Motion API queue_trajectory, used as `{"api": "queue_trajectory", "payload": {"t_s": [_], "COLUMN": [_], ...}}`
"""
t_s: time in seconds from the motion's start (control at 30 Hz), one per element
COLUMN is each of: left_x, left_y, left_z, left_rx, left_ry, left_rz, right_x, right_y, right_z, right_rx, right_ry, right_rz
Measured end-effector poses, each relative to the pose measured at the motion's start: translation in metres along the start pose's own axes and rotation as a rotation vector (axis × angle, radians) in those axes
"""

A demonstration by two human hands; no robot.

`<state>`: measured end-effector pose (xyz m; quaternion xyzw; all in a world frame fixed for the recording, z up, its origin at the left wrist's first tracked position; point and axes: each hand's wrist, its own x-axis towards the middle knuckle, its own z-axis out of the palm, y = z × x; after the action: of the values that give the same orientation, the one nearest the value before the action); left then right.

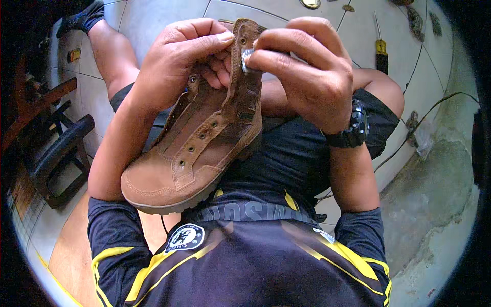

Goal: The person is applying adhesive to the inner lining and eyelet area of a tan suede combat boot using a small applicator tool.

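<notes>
A brown suede lace-up boot [153, 178] without laces rests across my lap, its toe towards my left side. Metal eyelets [202, 136] run along its near flap. My left hand [184, 53] pinches the edge of the boot's upper collar between thumb and fingers, with some fingers inside the opening. Against that same collar strip, my right hand [307, 65] presses a small, shiny, clear-looking piece [246, 59] held between thumb and fingertips. What this piece is cannot be made out. The fingers partly cover the top of the boot.
On the tiled floor to the right lies a screwdriver [381, 51] with a yellow and black handle. A dark cable [410, 132] curves near a crumpled clear plastic bag [424, 140]. A black-handled metal frame [63, 149] stands at the left. A round metal lid [310, 4] lies ahead.
</notes>
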<state>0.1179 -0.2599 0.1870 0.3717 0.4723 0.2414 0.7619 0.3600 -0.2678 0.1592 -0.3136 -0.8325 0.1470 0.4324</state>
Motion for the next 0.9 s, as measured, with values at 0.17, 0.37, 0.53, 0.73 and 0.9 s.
{"api": "queue_trajectory", "payload": {"t_s": [0.17,0.37,0.53,0.73,0.9], "left_x": [-0.001,-0.001,-0.002,-0.004,-0.004], "left_y": [0.000,-0.001,-0.001,0.000,0.001], "left_z": [0.003,0.004,0.003,0.002,0.006], "left_rx": [0.042,0.049,0.047,0.088,0.080], "left_ry": [0.002,0.000,0.011,0.033,0.026], "left_rz": [0.024,0.035,0.030,0.036,0.032], "right_x": [0.009,0.016,0.007,0.000,0.013], "right_y": [0.006,0.003,0.004,0.004,0.008], "right_z": [0.002,0.005,-0.005,-0.007,-0.008], "right_rx": [-0.083,-0.113,-0.060,0.077,-0.033], "right_ry": [0.032,0.180,-0.042,-0.057,0.058], "right_rz": [-0.038,-0.027,-0.056,-0.003,0.034]}}
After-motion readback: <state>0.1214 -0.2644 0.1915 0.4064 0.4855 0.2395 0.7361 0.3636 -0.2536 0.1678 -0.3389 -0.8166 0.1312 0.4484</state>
